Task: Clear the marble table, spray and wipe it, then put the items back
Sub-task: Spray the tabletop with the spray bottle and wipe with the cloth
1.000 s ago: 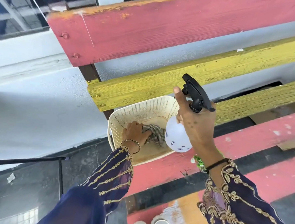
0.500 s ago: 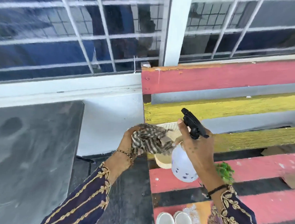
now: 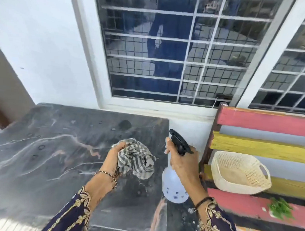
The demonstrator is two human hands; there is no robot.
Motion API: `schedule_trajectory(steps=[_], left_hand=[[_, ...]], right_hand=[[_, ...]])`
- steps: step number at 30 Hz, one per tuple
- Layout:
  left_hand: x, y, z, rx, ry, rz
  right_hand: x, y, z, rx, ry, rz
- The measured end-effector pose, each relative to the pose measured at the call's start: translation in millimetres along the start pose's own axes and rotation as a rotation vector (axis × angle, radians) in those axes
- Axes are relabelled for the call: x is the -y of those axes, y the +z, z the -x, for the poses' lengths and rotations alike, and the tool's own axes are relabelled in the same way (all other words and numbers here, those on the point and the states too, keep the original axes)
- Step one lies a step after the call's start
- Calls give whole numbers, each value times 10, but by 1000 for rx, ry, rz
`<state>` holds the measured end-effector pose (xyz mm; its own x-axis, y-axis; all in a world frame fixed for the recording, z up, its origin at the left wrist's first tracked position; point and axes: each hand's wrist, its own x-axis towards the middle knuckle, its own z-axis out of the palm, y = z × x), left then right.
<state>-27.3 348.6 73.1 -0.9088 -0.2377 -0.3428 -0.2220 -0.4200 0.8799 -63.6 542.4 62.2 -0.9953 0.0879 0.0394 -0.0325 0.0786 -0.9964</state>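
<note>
The dark marble table [image 3: 46,156] fills the left and middle of the view, its top bare with faint rings and white veins. My left hand [image 3: 114,157] is over its right part, closed on a bunched grey-and-white striped cloth [image 3: 137,160]. My right hand [image 3: 183,162] grips the neck of a white spray bottle [image 3: 173,188] with a black trigger head [image 3: 179,142]. The bottle hangs upright beside the table's right edge, nozzle pointing left and away.
A cream woven basket [image 3: 240,171] lies tilted on a bench of red and yellow slats [image 3: 262,148] to the right. A green sprig [image 3: 280,208] rests on a lower red slat. A barred window [image 3: 177,51] and white wall stand behind the table.
My left hand lifted the cloth out of the basket and carried it left over the table. The bottle came along in my right hand, and the view swung left from bench to table.
</note>
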Motion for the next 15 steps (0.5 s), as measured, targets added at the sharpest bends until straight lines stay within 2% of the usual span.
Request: schedule_trajectory(steps=[8, 12, 15], left_hand=[[-458, -1185, 255, -155, 64, 94], [-584, -1640, 220, -205, 68, 151], [-719, -2045, 144, -277, 114, 176]], right_hand=[[257, 1343, 485, 265, -10, -22], [289, 1905, 543, 317, 34, -51], [207, 2395, 476, 370, 13, 37]])
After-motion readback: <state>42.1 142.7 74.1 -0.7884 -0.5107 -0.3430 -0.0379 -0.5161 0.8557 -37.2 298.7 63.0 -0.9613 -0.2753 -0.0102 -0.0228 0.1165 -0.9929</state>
